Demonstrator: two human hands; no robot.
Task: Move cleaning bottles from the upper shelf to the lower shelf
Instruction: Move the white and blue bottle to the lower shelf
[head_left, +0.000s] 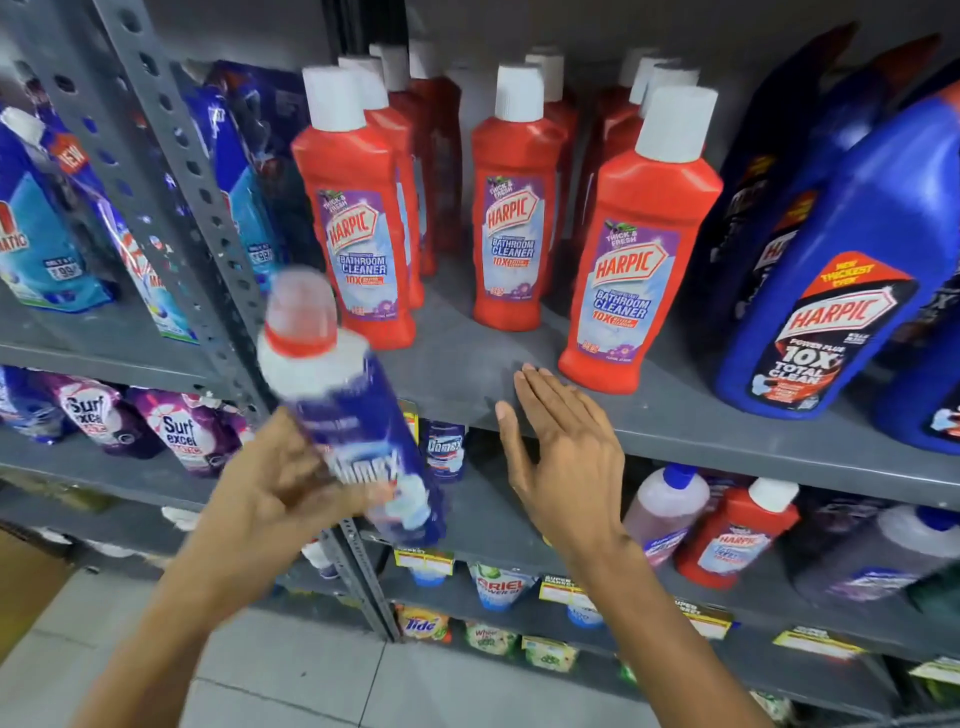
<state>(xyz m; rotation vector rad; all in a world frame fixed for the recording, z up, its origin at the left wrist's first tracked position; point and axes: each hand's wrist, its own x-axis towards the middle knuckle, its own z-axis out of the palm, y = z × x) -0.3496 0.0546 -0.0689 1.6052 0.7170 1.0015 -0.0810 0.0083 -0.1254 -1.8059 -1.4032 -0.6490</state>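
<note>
My left hand (270, 488) grips a blue and white Domex bottle (358, 415) by its lower body. The bottle is blurred, tilted with its red-collared cap up and to the left, in front of the upper shelf's edge. My right hand (561, 457) is open with fingers together and holds nothing, hovering at the front edge of the upper shelf (675, 415). Several red Harpic bathroom cleaner bottles (623, 249) stand upright on that shelf. Another Domex bottle (445, 449) stands on the lower shelf (493, 525).
Large blue Harpic jugs (841, 280) fill the upper shelf's right end. A perforated grey upright (208, 208) divides the bays, with detergent pouches (47, 234) to its left. On the lower shelf at right lie a pink bottle (665, 504) and a small red Harpic (737, 535).
</note>
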